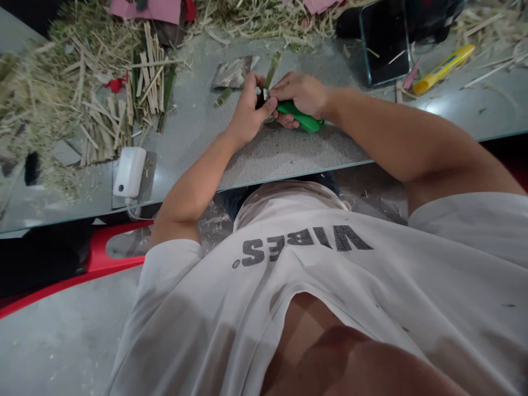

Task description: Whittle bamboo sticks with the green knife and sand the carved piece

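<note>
One green tool (307, 120) sits gripped in my right hand (303, 94), over the table (190, 137), while my left hand (249, 113) pinches the near end of a green strip (272, 70); farther out lie pale sticks (152, 80) leftward, a phone (385, 41) and yellow tool (444, 69) rightward

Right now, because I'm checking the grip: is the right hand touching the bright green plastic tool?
Touching. The head view shows the right hand curled around the green tool.
</note>
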`<state>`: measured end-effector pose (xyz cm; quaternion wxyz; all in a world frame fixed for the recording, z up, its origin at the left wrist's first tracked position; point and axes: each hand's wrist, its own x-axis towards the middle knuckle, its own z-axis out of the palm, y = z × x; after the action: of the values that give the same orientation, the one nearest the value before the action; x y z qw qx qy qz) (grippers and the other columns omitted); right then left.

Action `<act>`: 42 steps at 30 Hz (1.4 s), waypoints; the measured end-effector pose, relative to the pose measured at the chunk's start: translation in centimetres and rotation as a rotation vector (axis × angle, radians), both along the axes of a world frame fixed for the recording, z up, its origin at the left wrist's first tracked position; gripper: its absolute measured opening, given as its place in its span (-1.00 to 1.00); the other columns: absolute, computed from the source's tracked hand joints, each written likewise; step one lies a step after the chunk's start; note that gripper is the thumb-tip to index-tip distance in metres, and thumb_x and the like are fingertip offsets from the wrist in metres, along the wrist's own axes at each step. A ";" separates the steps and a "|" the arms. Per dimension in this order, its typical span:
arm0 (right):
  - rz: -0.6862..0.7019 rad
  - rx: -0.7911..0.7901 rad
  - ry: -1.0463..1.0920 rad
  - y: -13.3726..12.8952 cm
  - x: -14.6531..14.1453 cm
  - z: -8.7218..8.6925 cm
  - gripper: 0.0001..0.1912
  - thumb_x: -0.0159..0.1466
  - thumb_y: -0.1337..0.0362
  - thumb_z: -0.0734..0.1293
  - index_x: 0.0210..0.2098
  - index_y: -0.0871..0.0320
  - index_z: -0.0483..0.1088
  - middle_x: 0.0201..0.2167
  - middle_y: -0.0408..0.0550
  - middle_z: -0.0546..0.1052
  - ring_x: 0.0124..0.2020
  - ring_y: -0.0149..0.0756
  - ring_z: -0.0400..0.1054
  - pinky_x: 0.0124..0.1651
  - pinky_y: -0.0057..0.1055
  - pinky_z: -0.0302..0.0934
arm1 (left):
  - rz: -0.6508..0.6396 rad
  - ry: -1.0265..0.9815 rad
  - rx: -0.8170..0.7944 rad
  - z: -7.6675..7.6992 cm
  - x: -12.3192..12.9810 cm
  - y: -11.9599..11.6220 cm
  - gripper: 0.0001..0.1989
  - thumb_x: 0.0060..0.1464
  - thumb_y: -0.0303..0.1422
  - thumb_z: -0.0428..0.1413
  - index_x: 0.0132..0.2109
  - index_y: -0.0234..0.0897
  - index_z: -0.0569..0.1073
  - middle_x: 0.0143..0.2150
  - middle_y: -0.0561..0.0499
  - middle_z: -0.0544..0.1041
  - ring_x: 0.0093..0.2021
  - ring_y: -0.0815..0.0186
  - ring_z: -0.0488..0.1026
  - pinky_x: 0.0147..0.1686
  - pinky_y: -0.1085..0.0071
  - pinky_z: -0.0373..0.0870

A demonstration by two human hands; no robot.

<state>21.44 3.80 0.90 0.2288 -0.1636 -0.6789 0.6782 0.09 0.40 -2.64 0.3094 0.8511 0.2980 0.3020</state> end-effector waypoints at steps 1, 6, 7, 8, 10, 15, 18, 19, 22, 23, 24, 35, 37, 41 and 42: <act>0.012 -0.002 -0.007 0.1 0.1 0.0 -0.47 0.51 -0.11 0.53 -0.30 0.21 0.40 -0.62 -0.12 0.26 -0.64 -0.32 0.18 -0.59 -0.40 0.20 | 0.053 -0.048 -0.003 0.1 0.1 0.0 -0.21 0.52 0.53 -0.38 0.07 -0.07 0.24 -0.36 0.12 0.36 -0.39 0.25 0.52 -0.24 0.15 0.63; 0.048 0.002 -0.069 0.2 0.2 0.1 -0.23 0.70 -0.36 0.19 -0.31 0.18 0.40 -0.66 -0.08 0.20 -0.61 -0.37 0.20 -0.48 -0.36 0.03 | 0.149 -0.258 -0.018 0.3 0.2 0.3 -0.25 0.43 0.60 -0.05 0.02 0.01 0.22 -0.39 0.09 0.45 -0.31 0.09 0.63 -0.30 0.07 0.62; 0.051 0.009 -0.085 0.3 0.2 0.1 -0.24 0.71 -0.34 0.18 -0.31 0.18 0.40 -0.66 -0.09 0.21 -0.60 -0.38 0.19 -0.47 -0.38 0.03 | 0.144 -0.290 -0.005 0.2 0.1 0.4 -0.28 0.43 0.58 0.00 0.02 0.02 0.22 -0.37 0.08 0.48 -0.31 0.07 0.64 -0.32 0.05 0.62; 0.051 0.018 -0.098 0.3 0.2 0.1 -0.27 0.72 -0.30 0.20 -0.31 0.18 0.40 -0.65 -0.10 0.21 -0.59 -0.39 0.20 -0.47 -0.40 0.05 | 0.142 -0.307 0.017 0.2 0.1 0.4 -0.30 0.43 0.55 0.03 0.02 0.03 0.22 -0.33 0.07 0.50 -0.32 0.06 0.64 -0.34 0.04 0.62; 0.045 0.030 -0.110 0.4 0.1 0.0 -0.33 0.73 -0.22 0.24 -0.30 0.18 0.39 -0.64 -0.13 0.21 -0.57 -0.40 0.21 -0.48 -0.44 0.09 | 0.176 -0.290 0.068 0.2 0.0 0.4 -0.33 0.44 0.53 0.01 0.03 0.04 0.26 -0.23 0.03 0.54 -0.34 0.07 0.63 -0.36 0.04 0.60; -0.042 0.047 -0.024 0.1 -0.3 -0.1 -0.34 0.78 -0.18 0.21 -0.29 0.19 0.39 -0.62 -0.11 0.25 -0.63 -0.40 0.20 -0.55 -0.47 0.13 | 0.402 -0.215 0.179 0.5 0.3 0.0 -0.27 0.44 0.58 -0.18 -0.05 0.02 0.26 -0.13 -0.06 0.49 -0.30 0.03 0.57 -0.30 0.02 0.52; -0.071 0.022 0.053 -0.2 -0.6 0.0 -0.47 0.70 -0.04 0.41 -0.27 0.21 0.38 -0.61 -0.12 0.28 -0.65 -0.37 0.18 -0.61 -0.48 0.20 | 0.450 -0.247 0.246 0.9 0.5 -0.2 -0.22 0.38 0.64 -0.21 -0.10 0.03 0.20 -0.19 -0.05 0.44 -0.36 0.06 0.44 -0.37 0.02 0.43; -0.064 0.006 0.064 -0.3 -0.6 -0.1 -0.52 0.67 0.03 0.45 -0.27 0.23 0.38 -0.61 -0.13 0.28 -0.66 -0.36 0.18 -0.63 -0.46 0.22 | 0.438 -0.245 0.228 1.1 0.5 -0.3 -0.19 0.35 0.68 -0.20 -0.10 0.03 0.20 -0.22 -0.01 0.42 -0.37 0.10 0.41 -0.39 0.05 0.42; -0.003 -0.037 0.035 -0.2 -0.6 -0.2 -0.65 0.58 0.21 0.46 -0.27 0.26 0.39 -0.64 -0.13 0.26 -0.68 -0.33 0.16 -0.66 -0.42 0.22 | 0.383 -0.245 0.063 2.1 0.7 -1.0 -0.12 0.21 0.77 -0.18 -0.08 0.04 0.19 -0.34 0.08 0.34 -0.38 0.19 0.39 -0.42 0.09 0.43; 0.016 -0.047 0.023 -0.1 -0.5 -0.3 -0.69 0.55 0.24 0.46 -0.28 0.27 0.40 -0.64 -0.12 0.26 -0.68 -0.32 0.16 -0.66 -0.42 0.21 | 0.360 -0.246 0.003 2.5 0.8 -1.4 -0.11 0.19 0.77 -0.17 -0.08 0.04 0.17 -0.36 0.10 0.34 -0.38 0.21 0.39 -0.43 0.09 0.43; 0.029 -0.053 0.014 -0.1 -0.5 -0.3 -0.71 0.53 0.26 0.46 -0.28 0.27 0.40 -0.64 -0.12 0.26 -0.68 -0.32 0.16 -0.66 -0.43 0.21 | 0.334 -0.248 -0.045 2.9 0.8 -1.7 -0.12 0.19 0.77 -0.14 -0.08 0.05 0.15 -0.37 0.12 0.34 -0.38 0.24 0.36 -0.43 0.11 0.45; 0.029 0.016 -0.058 -0.3 0.1 0.2 -0.33 0.77 -0.17 0.25 -0.26 0.25 0.44 -0.63 -0.10 0.29 -0.63 -0.39 0.28 -0.52 -0.45 0.14 | 0.212 -0.343 -0.282 3.8 1.3 -2.6 -0.01 0.01 0.78 0.16 -0.08 0.04 0.04 -0.40 0.31 0.44 -0.52 0.33 0.25 -0.68 0.32 -0.09; 0.015 0.036 -0.079 -0.5 0.3 0.5 -0.31 0.78 -0.16 0.19 -0.26 0.27 0.46 -0.63 -0.06 0.31 -0.63 -0.37 0.32 -0.51 -0.45 0.14 | 0.204 -0.353 -0.299 3.5 1.3 -2.5 -0.03 0.07 0.75 0.17 -0.08 0.03 0.03 -0.41 0.30 0.42 -0.54 0.33 0.21 -0.68 0.34 -0.09; -0.004 0.057 -0.087 -0.7 0.3 0.7 -0.38 0.64 -0.18 0.42 -0.27 0.26 0.48 -0.63 -0.08 0.35 -0.64 -0.33 0.31 -0.54 -0.44 0.19 | 0.168 -0.420 -0.317 3.0 1.3 -2.4 -0.17 0.29 0.54 0.27 -0.08 0.02 0.04 -0.43 0.27 0.31 -0.53 0.33 0.24 -0.67 0.42 -0.08; -0.004 0.056 -0.088 -0.6 0.3 0.6 -0.38 0.62 -0.19 0.44 -0.27 0.26 0.48 -0.63 -0.08 0.35 -0.64 -0.33 0.31 -0.54 -0.44 0.19 | 0.160 -0.447 -0.305 3.0 1.3 -2.3 -0.22 0.31 0.47 0.30 -0.08 0.02 0.06 -0.43 0.26 0.29 -0.52 0.33 0.25 -0.66 0.44 -0.09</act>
<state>21.74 3.19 1.47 0.2046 -0.1880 -0.7068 0.6506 1.39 -1.91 0.31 0.4670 0.6808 0.3304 0.4574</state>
